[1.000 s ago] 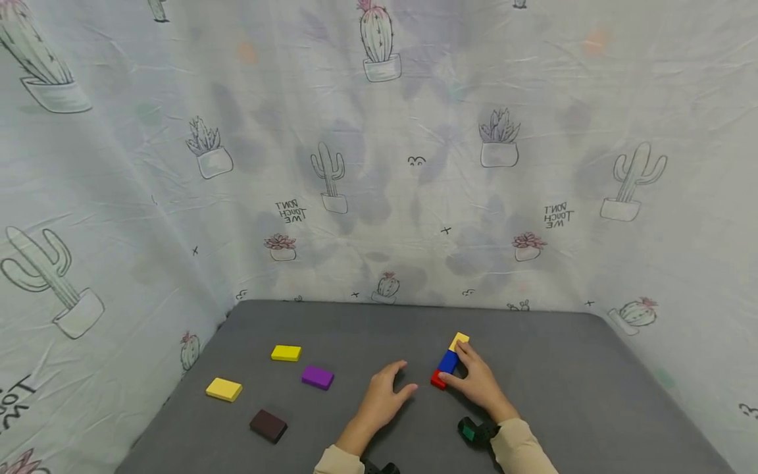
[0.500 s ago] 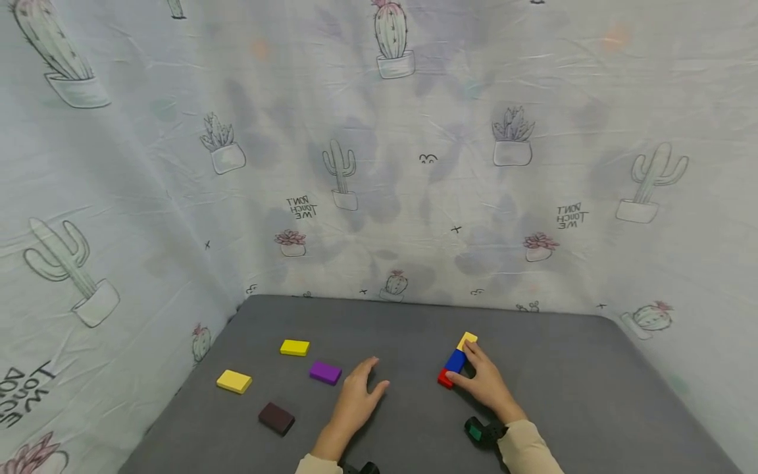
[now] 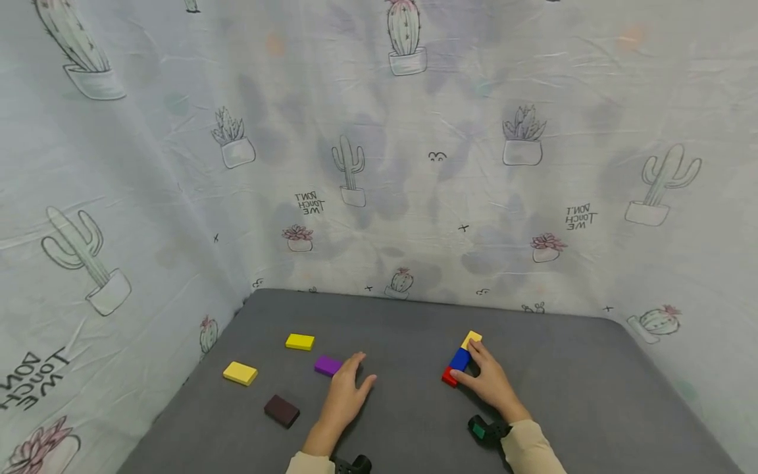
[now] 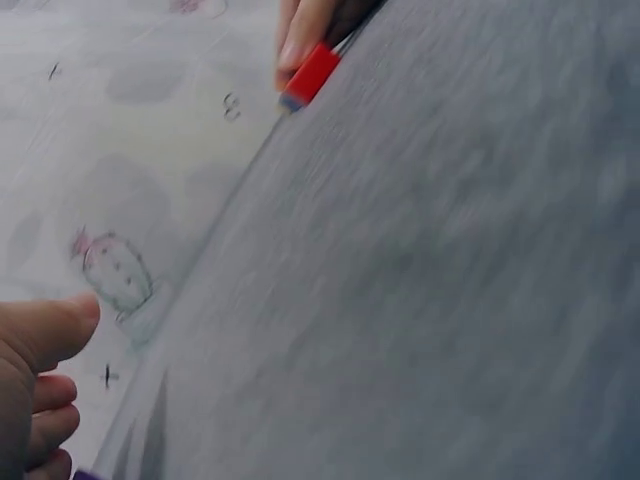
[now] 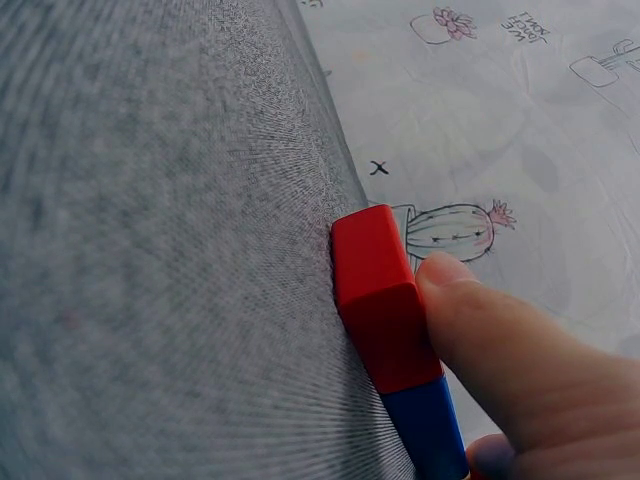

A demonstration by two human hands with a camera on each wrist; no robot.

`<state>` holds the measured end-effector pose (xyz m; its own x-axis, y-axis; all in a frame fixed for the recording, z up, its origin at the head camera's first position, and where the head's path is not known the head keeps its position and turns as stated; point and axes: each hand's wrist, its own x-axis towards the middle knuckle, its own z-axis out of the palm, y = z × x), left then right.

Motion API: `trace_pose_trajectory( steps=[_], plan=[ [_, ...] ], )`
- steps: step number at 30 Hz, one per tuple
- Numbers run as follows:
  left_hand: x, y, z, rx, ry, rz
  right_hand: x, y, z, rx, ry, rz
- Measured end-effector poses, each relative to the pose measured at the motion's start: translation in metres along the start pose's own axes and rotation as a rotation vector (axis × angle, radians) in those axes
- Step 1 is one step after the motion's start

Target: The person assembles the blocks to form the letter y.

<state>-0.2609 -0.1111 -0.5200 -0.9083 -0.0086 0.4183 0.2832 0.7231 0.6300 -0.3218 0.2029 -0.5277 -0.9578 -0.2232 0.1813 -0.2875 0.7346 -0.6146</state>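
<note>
In the head view my left hand (image 3: 345, 392) is just right of the purple block (image 3: 328, 366), its fingers and thumb spread, and partly covers the block's right end. My right hand (image 3: 490, 382) rests along the right side of a row made of a red block (image 3: 449, 376), a blue block (image 3: 460, 359) and a pale yellow block (image 3: 471, 339), set end to end. Its thumb touches the red block's side. A finger lies at the yellow one. In the right wrist view the thumb (image 5: 500, 350) meets the red block's edge, with a fingertip beside the blue block.
A bright yellow block (image 3: 300, 342), another pale yellow block (image 3: 239, 373) and a dark brown block (image 3: 281, 411) lie on the left of the grey table (image 3: 391, 434). A cactus-print cloth (image 3: 379, 164) hangs behind. Black devices (image 3: 487, 429) sit at both wrists.
My left hand has moved left to the purple block. The right hand stays at the row of blocks. The head view has shifted slightly.
</note>
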Motion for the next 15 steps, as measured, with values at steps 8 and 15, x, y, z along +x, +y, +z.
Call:
trace_pose_trajectory(
  steps=[8,15],
  plan=[
    [0.002,-0.015,-0.015,-0.008,0.127,-0.013,-0.001,0.000,0.001,0.017,0.004,0.002],
    [0.003,-0.025,-0.022,-0.007,0.153,-0.100,0.001,0.000,-0.001,0.037,-0.008,0.003]
  ],
)
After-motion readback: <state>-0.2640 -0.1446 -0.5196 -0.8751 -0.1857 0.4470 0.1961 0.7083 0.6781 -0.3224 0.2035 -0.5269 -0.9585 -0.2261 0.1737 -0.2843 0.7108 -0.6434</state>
